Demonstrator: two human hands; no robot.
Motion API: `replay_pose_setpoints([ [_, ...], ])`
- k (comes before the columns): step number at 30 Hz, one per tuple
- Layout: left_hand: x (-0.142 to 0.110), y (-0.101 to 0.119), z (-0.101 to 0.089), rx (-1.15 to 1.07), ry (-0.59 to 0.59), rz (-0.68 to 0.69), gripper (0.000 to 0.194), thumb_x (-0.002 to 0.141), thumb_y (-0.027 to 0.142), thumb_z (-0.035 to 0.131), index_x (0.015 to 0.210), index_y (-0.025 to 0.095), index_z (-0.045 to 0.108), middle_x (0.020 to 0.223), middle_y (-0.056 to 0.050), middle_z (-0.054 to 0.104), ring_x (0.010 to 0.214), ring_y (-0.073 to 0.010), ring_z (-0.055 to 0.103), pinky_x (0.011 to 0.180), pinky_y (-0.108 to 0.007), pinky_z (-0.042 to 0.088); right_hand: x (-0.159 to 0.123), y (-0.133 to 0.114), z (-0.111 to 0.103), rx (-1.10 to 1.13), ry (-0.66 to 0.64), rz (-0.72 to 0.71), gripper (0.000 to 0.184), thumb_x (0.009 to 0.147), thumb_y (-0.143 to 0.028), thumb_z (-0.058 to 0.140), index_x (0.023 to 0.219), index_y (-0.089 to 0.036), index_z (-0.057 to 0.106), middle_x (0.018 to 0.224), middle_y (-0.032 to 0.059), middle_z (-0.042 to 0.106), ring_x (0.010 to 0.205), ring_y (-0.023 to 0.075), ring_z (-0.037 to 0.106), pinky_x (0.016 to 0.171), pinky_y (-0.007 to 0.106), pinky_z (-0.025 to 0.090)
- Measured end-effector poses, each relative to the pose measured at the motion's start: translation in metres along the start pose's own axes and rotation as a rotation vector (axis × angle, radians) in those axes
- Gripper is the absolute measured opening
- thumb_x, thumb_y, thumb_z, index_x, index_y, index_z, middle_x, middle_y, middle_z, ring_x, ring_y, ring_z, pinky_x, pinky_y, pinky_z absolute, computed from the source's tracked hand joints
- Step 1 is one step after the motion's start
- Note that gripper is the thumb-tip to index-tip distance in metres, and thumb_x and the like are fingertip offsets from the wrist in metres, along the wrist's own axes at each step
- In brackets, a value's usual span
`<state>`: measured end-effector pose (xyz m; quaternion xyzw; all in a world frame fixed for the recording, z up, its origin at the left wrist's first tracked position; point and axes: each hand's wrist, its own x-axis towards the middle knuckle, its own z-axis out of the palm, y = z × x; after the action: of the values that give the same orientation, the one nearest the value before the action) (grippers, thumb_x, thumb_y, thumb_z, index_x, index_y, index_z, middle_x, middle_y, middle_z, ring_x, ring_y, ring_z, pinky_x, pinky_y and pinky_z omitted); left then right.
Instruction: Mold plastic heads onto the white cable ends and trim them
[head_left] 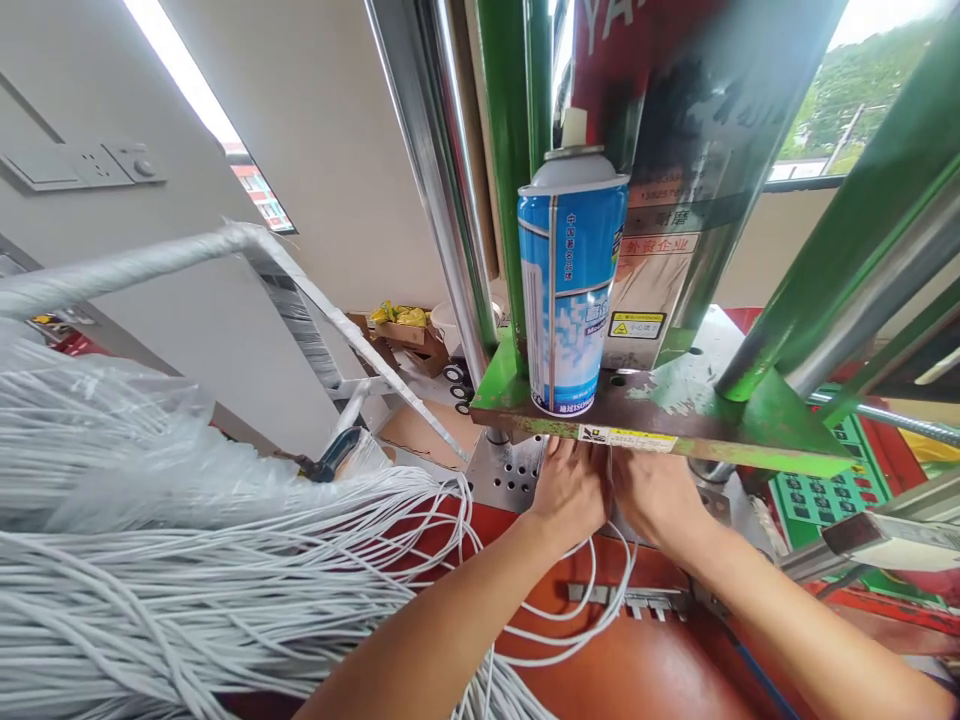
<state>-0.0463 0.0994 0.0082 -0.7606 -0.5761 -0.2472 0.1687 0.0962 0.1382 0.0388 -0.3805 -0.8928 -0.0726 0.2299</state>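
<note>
My left hand (pixel 568 492) and my right hand (pixel 654 497) reach side by side under the green steel plate (pixel 750 425) of a press. Their fingers disappear beneath the plate, so what they grip is hidden. Thin white wires (pixel 592 600) loop down from the hands over the red-brown machine bed (pixel 645 670). A blue and white spray can (pixel 571 275) stands upright on the plate, directly above my left hand.
A thick bundle of white wires (pixel 150 580) lies at the left, partly in clear plastic. Chrome columns (pixel 442 190) and green frame bars (pixel 847 220) rise around the plate. A green keypad panel (pixel 825 495) sits at the right, a cardboard box (pixel 405 335) behind.
</note>
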Motion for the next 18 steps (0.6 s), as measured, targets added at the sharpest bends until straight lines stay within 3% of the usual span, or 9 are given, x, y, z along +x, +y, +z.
replay_pose_setpoints([
  [4, 0.000, 0.001, 0.006, 0.038, 0.042, 0.013, 0.045, 0.098, 0.026, 0.057, 0.140, 0.011, 0.063, 0.130, -0.018, 0.070, 0.123, -0.0345, 0.062, 0.116, -0.053, 0.043, -0.018, -0.014, -0.007, -0.037, -0.059, 0.034, 0.044, 0.099, -0.013, 0.041, 0.137, -0.009, 0.062, 0.132, 0.0207, 0.071, 0.121, 0.0338, 0.063, 0.111, 0.055, 0.034],
  [12, 0.000, -0.002, 0.008, 0.063, 0.020, 0.020, 0.051, 0.098, 0.027, 0.058, 0.146, 0.007, 0.060, 0.138, -0.019, 0.068, 0.133, -0.0353, 0.059, 0.123, -0.053, 0.040, -0.003, -0.014, 0.008, -0.053, -0.073, 0.117, 0.037, 0.098, -0.017, 0.045, 0.127, -0.008, 0.067, 0.120, 0.0221, 0.075, 0.114, 0.0375, 0.065, 0.105, 0.052, 0.039],
  [15, 0.004, 0.001, -0.006, 0.040, -0.002, -0.006, 0.047, 0.099, 0.025, 0.056, 0.144, 0.012, 0.061, 0.141, -0.017, 0.068, 0.135, -0.0331, 0.060, 0.125, -0.055, 0.038, -0.005, -0.005, 0.004, -0.018, -0.037, 0.090, 0.044, 0.100, -0.017, 0.040, 0.139, -0.010, 0.061, 0.133, 0.0190, 0.072, 0.126, 0.0331, 0.063, 0.114, 0.052, 0.036],
  [18, -0.012, 0.003, -0.040, -0.060, -0.038, -0.035, 0.051, 0.104, 0.033, 0.053, 0.152, 0.016, 0.055, 0.154, -0.018, 0.059, 0.146, -0.0343, 0.052, 0.127, -0.060, 0.035, -0.044, 0.002, -0.011, 0.014, 0.016, 0.098, 0.052, 0.106, -0.019, 0.028, 0.151, -0.009, 0.051, 0.149, 0.0184, 0.064, 0.142, 0.0302, 0.056, 0.121, 0.054, 0.035],
])
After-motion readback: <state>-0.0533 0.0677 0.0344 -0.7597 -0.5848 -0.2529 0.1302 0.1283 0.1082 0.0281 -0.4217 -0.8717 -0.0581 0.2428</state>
